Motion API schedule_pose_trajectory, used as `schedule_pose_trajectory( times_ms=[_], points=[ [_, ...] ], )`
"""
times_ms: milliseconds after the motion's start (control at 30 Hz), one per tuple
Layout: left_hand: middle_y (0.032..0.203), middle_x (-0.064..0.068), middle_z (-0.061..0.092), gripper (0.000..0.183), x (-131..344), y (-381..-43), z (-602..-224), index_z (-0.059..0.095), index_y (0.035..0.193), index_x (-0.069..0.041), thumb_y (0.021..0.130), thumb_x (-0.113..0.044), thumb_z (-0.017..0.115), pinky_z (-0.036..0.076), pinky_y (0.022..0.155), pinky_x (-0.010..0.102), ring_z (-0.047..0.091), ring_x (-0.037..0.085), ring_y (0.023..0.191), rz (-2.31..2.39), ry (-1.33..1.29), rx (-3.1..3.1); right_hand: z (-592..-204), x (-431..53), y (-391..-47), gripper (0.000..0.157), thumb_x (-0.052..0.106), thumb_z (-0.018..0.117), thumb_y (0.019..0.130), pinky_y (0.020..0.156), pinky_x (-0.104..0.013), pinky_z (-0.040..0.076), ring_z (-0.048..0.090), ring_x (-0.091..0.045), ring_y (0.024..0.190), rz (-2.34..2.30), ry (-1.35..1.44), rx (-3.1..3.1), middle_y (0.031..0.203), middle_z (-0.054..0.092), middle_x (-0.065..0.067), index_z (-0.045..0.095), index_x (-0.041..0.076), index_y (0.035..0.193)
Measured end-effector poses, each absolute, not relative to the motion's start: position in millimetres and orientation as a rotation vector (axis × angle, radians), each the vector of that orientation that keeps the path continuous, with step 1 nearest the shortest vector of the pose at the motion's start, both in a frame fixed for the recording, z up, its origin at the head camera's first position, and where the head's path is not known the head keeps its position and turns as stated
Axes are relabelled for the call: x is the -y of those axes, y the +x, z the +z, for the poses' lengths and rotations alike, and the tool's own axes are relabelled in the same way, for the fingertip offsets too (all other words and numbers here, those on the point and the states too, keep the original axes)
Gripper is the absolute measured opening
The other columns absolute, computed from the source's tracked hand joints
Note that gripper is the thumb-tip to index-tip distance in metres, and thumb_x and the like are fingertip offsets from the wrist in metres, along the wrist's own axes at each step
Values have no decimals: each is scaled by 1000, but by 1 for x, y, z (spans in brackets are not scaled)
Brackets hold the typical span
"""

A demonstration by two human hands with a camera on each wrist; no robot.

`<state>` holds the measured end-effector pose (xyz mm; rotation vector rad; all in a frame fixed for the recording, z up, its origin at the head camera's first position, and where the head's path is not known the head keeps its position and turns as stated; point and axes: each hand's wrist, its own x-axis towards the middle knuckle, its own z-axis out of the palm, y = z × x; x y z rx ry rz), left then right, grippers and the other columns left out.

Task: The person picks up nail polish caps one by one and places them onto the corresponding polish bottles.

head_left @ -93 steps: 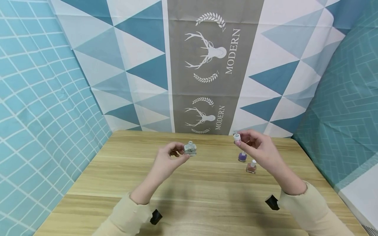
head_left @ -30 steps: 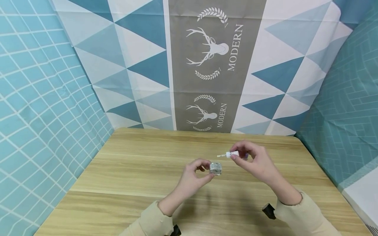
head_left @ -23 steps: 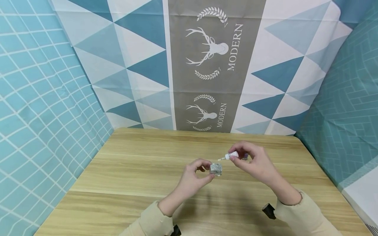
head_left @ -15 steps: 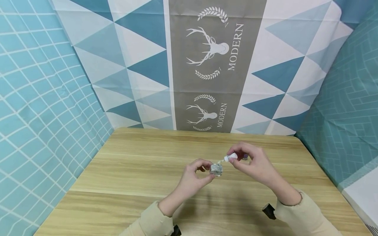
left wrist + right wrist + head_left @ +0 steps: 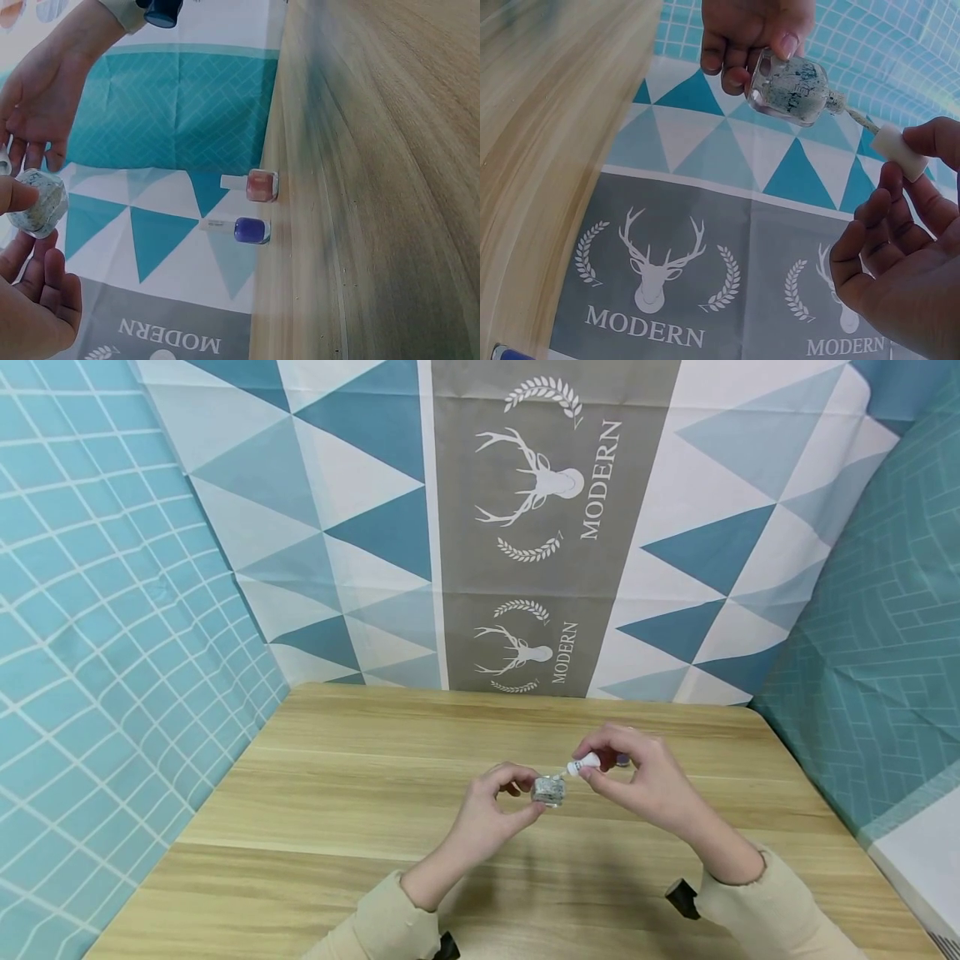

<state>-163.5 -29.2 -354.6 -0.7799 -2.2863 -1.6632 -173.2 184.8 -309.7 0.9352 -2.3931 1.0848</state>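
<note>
My left hand (image 5: 491,806) pinches a small clear nail polish bottle (image 5: 789,88) with whitish, dark-flecked contents between thumb and fingers, above the table. In the right wrist view the bottle lies tilted, its neck toward the right hand. My right hand (image 5: 637,772) pinches a white cap (image 5: 900,152) whose thin brush (image 5: 862,121) points at the bottle. The brush tip is at the neck's mouth; how far it reaches inside I cannot tell. In the head view the right hand covers most of a purple nail polish bottle (image 5: 250,230) standing behind it.
A pink-brown nail polish bottle (image 5: 261,185) with a white cap stands beside the purple one on the wooden table (image 5: 337,810). A patterned cloth (image 5: 375,527) hangs behind the table, with tiled-pattern cloths at both sides.
Both hands have come together: the left moved right with the bottle, the right swung the cap over toward it. In the last half second the brush has moved down-left to the bottle's neck.
</note>
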Motion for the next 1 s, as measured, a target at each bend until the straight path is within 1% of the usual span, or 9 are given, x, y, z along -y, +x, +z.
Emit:
schedule_pose_trajectory(
  times_ms=[500, 733, 800, 967, 1000],
  points=[
    [85, 5, 63, 25, 29, -162, -355, 64, 94, -6, 70, -3, 71, 42, 70, 23, 55, 26, 81, -1650, -811, 2289, -314, -182, -175, 16, 18, 66, 79, 63, -21, 45, 49, -4, 71, 1056, 967, 2411, 83, 58, 13, 60, 26, 91],
    [85, 6, 63, 24, 28, -162, -356, 64, 93, -5, 70, -2, 71, 43, 71, 26, 55, 26, 81, -1664, -827, 2270, -317, -180, -176, 19, 17, 67, 79, 61, -21, 44, 49, -6, 70, 1067, 992, 2395, 85, 58, 14, 60, 26, 94],
    [85, 6, 63, 24, 28, -162, -356, 64, 93, -5, 70, -2, 71, 44, 71, 29, 55, 26, 81, -1667, -832, 2265, -318, -180, -177, 20, 16, 68, 78, 61, -21, 44, 49, -7, 69, 1072, 995, 2391, 85, 58, 13, 60, 26, 94],
    [86, 5, 63, 25, 27, -161, -355, 64, 94, -6, 71, -3, 71, 44, 72, 28, 56, 26, 82, -1677, -821, 2280, -319, -177, -177, 22, 12, 69, 77, 61, -21, 45, 49, -6, 69, 1108, 983, 2402, 84, 58, 12, 61, 24, 94],
    [87, 5, 63, 25, 27, -161, -355, 64, 94, -6, 71, -3, 71, 43, 72, 26, 56, 26, 83, -1678, -815, 2286, -319, -175, -176, 22, 11, 69, 77, 61, -21, 45, 49, -6, 69, 1115, 979, 2406, 84, 59, 11, 61, 23, 94]
  ],
)
